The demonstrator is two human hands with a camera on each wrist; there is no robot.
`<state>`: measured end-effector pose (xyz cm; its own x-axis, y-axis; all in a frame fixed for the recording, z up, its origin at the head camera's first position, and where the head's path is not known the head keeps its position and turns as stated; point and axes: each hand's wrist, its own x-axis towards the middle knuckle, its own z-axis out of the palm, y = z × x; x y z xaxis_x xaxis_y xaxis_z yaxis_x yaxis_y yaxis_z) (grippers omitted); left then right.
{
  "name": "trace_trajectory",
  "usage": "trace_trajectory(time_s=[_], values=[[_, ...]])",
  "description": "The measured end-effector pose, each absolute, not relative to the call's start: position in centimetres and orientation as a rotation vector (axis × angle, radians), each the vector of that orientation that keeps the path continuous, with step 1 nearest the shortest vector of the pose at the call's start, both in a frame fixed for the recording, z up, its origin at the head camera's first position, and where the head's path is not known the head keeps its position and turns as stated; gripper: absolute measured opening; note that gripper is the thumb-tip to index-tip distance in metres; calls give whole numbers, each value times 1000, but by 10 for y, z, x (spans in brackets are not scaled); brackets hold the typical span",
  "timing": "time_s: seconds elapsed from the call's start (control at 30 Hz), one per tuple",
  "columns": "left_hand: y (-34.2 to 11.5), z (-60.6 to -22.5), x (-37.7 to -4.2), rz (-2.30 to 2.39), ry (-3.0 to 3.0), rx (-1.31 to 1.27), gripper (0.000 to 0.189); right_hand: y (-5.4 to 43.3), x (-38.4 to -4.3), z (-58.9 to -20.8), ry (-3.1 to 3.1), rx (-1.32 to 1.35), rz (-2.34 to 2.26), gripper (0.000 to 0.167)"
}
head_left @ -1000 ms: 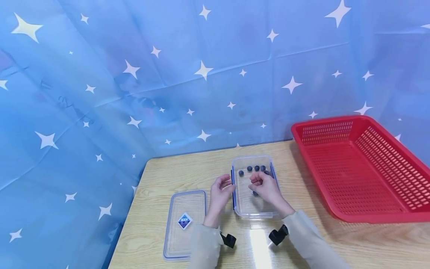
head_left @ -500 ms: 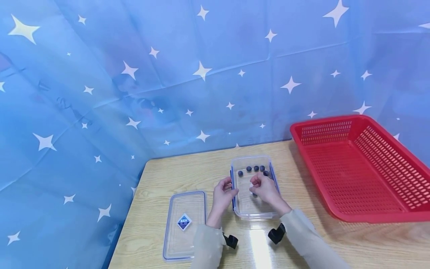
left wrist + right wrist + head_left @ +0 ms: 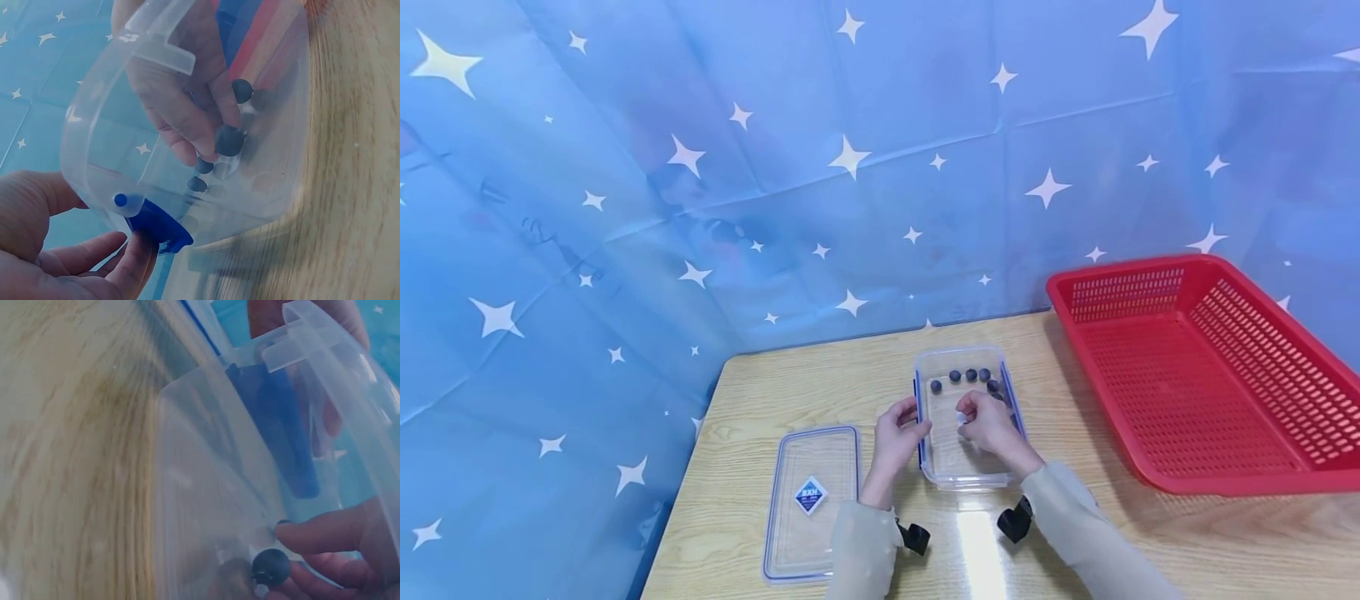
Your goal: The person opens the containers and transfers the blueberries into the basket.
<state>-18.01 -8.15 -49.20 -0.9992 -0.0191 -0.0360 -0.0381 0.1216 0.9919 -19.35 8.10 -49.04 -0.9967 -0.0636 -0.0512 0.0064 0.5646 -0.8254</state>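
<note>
A clear plastic box point(image 3: 942, 454) with blue side latches stands on the table, and several dark blueberries point(image 3: 972, 375) sit along its far and right sides. My left hand point(image 3: 895, 437) holds the box's left wall, fingers at the blue latch point(image 3: 157, 225) and thumb by the rim. My right hand point(image 3: 991, 423) reaches down inside the box with thumb and fingers pinched together. Between those fingertips is a blueberry point(image 3: 230, 140), low over the box floor, also seen as a dark blueberry point(image 3: 271, 567) in the right wrist view. A small whitish patch shows beside it.
A clear lid point(image 3: 790, 533) with a blue edge and a diamond-shaped label lies left of the box. At the right stands a large red basket point(image 3: 1120, 442). A blue star-patterned cloth point(image 3: 790, 208) hangs behind the wooden table point(image 3: 730, 450).
My left hand has moved slightly right onto the box's wall. My right hand has shifted slightly, and the blueberry seen below its fingers no longer shows there in the head view.
</note>
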Motion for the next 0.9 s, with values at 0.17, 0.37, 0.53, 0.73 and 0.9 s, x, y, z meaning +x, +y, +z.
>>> trace_trajectory(time_s=[0.17,0.37,0.53,0.73,0.9], values=[[-81,-491,-180,2082,2344,-47,44,80,-195,-492,2764,-73,-1361,30],[-79,-474,-172,2116,2313,-20,44,80,-195,-492,2786,-105,-1321,30],[-77,-454,-162,2096,2325,-22,43,80,-195,-491,2784,-103,-1326,27],[-76,-450,-160,2086,2344,-35,43,80,-194,-488,2775,-123,-1416,23],[-76,-453,-160,2081,2354,-44,43,82,-191,-482,2773,-128,-1496,22]])
